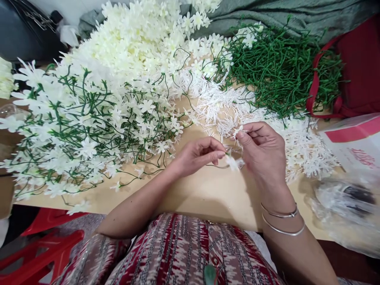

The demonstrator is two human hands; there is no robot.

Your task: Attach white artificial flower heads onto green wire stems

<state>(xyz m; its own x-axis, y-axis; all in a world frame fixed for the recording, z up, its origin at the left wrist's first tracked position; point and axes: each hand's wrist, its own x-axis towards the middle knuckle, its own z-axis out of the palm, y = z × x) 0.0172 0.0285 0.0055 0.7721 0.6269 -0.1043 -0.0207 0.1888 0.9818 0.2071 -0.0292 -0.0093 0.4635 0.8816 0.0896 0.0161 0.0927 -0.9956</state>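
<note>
My left hand point(202, 155) is closed in a pinch on the green stem of an artificial flower, just below its white petals point(232, 162). The petals point toward my right palm and look slightly blurred. My right hand point(264, 152), with two silver bangles at the wrist, pinches a small white plastic piece point(238, 130) between thumb and forefinger. Beyond both hands lies a spread of thin white plastic pieces point(222, 114). To the left, close to my forearm, is a large heap of white flowers on green stems point(118, 130).
Loose white petals point(133, 39) are piled at the back. Bare green stems point(276, 71) form a heap at the back right, beside a red bag point(360, 67). A pink-and-white box point(353, 138) and clear plastic wrapping point(341, 206) lie at right. Red stools point(44, 245) stand below left.
</note>
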